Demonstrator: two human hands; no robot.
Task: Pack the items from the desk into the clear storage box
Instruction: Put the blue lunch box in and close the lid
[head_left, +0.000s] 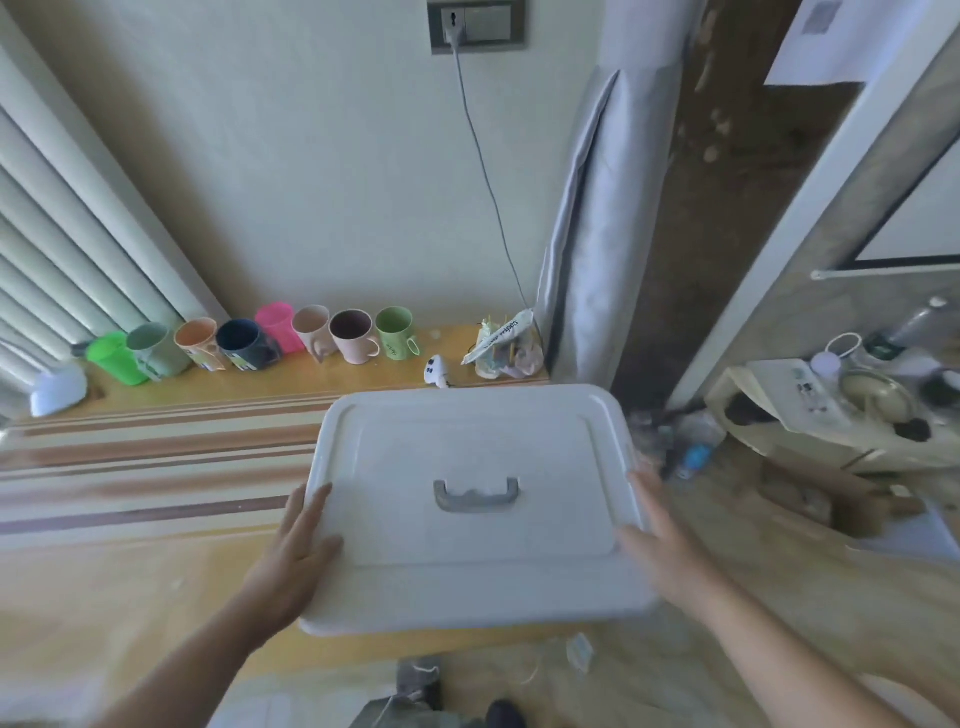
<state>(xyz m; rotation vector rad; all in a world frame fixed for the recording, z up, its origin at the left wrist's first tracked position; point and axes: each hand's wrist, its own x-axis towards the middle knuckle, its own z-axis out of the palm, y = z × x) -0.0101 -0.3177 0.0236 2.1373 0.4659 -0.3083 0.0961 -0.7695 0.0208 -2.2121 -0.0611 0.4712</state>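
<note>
On desk | storage box between left hand, right hand | fingers straight, flat against sides

A grey cable ran down the wall from a socket. A folded grey curtain hung right of it, and white blinds covered the left

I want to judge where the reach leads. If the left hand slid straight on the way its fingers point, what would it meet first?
The left hand lies with straight fingers at the left edge of the white lid, pointing up along that edge. Beyond it only striped desk shows; the row of mugs comes next, though depth is unclear.
</note>
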